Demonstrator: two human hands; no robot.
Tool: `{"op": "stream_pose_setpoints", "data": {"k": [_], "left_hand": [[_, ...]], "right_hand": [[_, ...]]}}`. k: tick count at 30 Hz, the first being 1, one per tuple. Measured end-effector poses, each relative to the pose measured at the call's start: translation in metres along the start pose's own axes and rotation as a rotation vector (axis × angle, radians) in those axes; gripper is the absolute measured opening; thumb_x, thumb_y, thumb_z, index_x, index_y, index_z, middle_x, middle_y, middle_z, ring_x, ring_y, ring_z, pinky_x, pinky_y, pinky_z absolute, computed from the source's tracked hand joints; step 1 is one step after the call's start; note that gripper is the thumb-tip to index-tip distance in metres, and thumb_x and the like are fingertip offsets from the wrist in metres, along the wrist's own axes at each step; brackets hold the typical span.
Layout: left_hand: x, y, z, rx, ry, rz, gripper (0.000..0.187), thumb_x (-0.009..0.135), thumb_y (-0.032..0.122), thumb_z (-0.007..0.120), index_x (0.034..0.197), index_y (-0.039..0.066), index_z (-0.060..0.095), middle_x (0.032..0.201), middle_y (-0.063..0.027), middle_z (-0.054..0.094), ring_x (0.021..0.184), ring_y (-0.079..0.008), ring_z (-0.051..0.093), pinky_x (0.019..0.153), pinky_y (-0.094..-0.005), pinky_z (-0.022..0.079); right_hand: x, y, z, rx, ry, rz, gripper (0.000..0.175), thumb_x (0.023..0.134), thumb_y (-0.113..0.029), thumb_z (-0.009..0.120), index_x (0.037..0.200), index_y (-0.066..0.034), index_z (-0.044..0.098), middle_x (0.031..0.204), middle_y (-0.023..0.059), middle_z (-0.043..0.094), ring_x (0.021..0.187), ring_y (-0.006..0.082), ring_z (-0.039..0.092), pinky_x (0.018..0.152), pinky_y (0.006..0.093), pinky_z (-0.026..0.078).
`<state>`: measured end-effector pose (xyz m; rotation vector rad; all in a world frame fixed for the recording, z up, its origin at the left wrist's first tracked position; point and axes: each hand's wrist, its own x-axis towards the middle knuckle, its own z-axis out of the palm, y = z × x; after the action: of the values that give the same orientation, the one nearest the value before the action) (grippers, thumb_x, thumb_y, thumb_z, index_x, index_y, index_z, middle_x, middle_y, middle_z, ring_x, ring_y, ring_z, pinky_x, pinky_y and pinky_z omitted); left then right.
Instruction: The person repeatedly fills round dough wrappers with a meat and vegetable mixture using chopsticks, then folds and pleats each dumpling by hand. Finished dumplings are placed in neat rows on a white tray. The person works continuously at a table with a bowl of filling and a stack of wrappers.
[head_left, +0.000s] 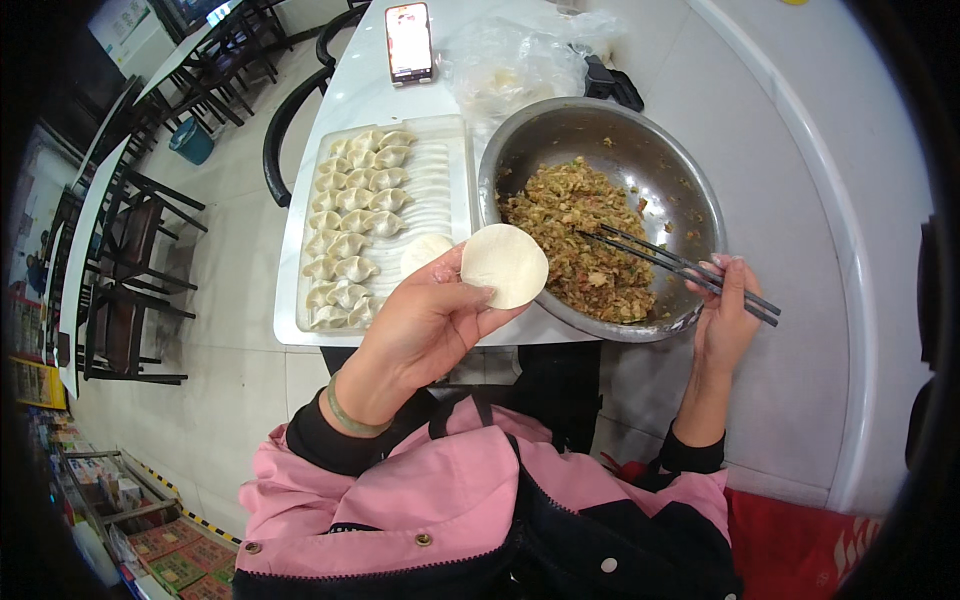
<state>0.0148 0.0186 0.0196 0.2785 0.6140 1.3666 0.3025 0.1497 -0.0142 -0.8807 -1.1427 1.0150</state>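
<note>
A round dumpling wrapper (507, 268) lies flat across the fingers of my left hand (431, 315), pinned by the thumb. My right hand (724, 307) grips a pair of dark chopsticks (675, 265), whose tips are in the minced filling (592, 240). That filling sits in a wide stainless steel bowl (667, 161), mostly on its left side. Left of the bowl, a ridged plastic tray (431, 176) carries rows of folded dumplings (352, 199). Another flat wrapper (424, 253) rests on the tray, partly covered by my left hand.
At the far end of the white table (300, 225) stands a lit phone (409, 43). Beside it are a clear plastic bag (517, 67) and a black device (611, 82). A black chair (277, 142) touches the left side; a wall (780, 187) runs along the right.
</note>
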Motion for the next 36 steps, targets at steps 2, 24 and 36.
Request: {"op": "stream_pose_setpoints", "data": {"k": [2,24,36], "left_hand": [[0.000,0.000,-0.001,0.013,0.015,0.003,0.056,0.084,-0.013,0.044,0.138,-0.006,0.033,0.135,-0.0214,0.047,0.123,-0.0329,0.051,0.105,-0.0428,0.045],[0.031,-0.006,0.004,-0.078,-0.134,-0.076,0.055,0.083,-0.016,0.038,0.137,-0.008,0.034,0.134,-0.0249,0.046,0.121,-0.0349,0.053,0.103,-0.0396,0.048],[0.021,-0.003,0.000,-0.146,-0.180,-0.088,0.057,0.080,-0.017,0.038,0.136,-0.011,0.033,0.135,-0.0259,0.045,0.123,-0.0366,0.051,0.106,-0.0428,0.044]], "right_hand": [[0.000,-0.001,0.001,0.019,-0.010,-0.006,0.028,0.099,-0.021,0.051,0.098,0.0059,0.060,0.088,0.0146,0.063,0.071,0.0214,0.066,0.061,0.0313,0.059],[-0.012,-0.040,0.020,0.208,-0.435,-0.058,0.036,0.102,-0.028,0.042,0.091,0.0032,0.056,0.088,0.0155,0.056,0.072,0.0244,0.064,0.059,0.0318,0.055],[0.001,-0.046,0.010,0.249,-0.630,-0.255,0.036,0.100,-0.030,0.047,0.089,0.0030,0.059,0.089,0.0189,0.057,0.073,0.0240,0.063,0.060,0.0338,0.056]]}}
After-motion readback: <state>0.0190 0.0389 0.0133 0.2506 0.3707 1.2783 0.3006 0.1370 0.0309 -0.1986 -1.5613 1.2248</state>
